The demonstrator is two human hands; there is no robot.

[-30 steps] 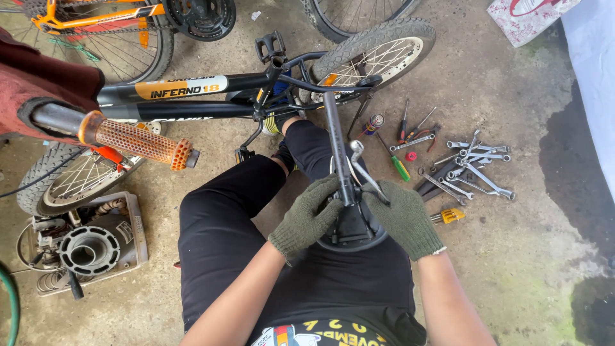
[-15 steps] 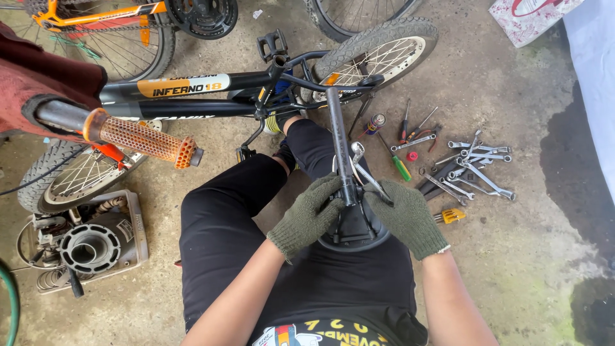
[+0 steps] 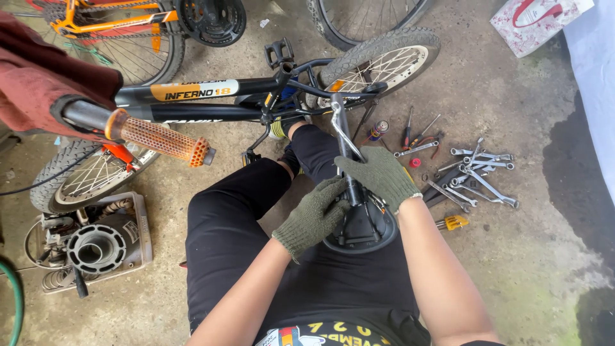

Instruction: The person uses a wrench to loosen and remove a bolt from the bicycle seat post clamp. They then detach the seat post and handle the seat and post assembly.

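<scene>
A black bicycle saddle [image 3: 362,230] lies upside down on my lap, its silver-topped seat post [image 3: 341,131] pointing away from me. My left hand [image 3: 314,214], in a green knit glove, grips the saddle's underside at the foot of the post. Higher up, my gloved right hand [image 3: 382,174] is wrapped around the post. A small black bicycle [image 3: 256,96] with an orange label lies on its side just beyond my knees.
Several spanners [image 3: 477,170], screwdrivers [image 3: 410,134] and a small spray can [image 3: 378,130] lie on the concrete at right. An engine part sits on a tray [image 3: 96,247] at left. An orange handlebar grip [image 3: 163,140] juts in at upper left, and more wheels stand behind.
My right hand has slid from the saddle's base up onto the seat post. The left hand has stayed at the base.
</scene>
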